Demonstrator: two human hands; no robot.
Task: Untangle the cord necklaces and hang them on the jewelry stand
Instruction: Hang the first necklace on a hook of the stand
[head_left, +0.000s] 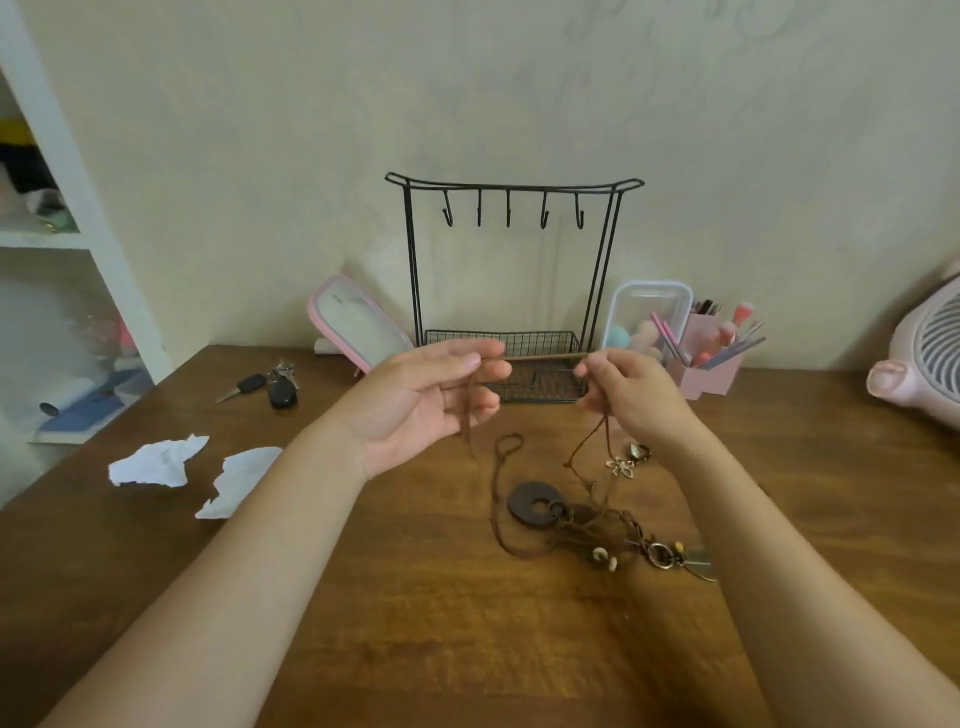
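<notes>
A black wire jewelry stand (511, 183) with several bare hooks and a mesh basket at its base stands at the back of the wooden table (415, 597). In front of it my left hand (431, 400) and my right hand (623, 395) each pinch one brown cord (540, 357), stretched taut between them above the table. The cord's loose ends hang down from both hands. Below my right hand lies a tangled heap of cord necklaces (597, 525) with a dark round wooden pendant (535, 501), beads, metal rings and a small flower charm (621, 466).
Two crumpled white papers (156, 462) lie at the left, with car keys (270, 387) behind them. A pink-framed mirror (358, 322), a clear box (644, 317) and a pink brush holder (711, 364) flank the stand. A pink fan (924, 358) sits at the right edge, white shelves (62, 239) at the left.
</notes>
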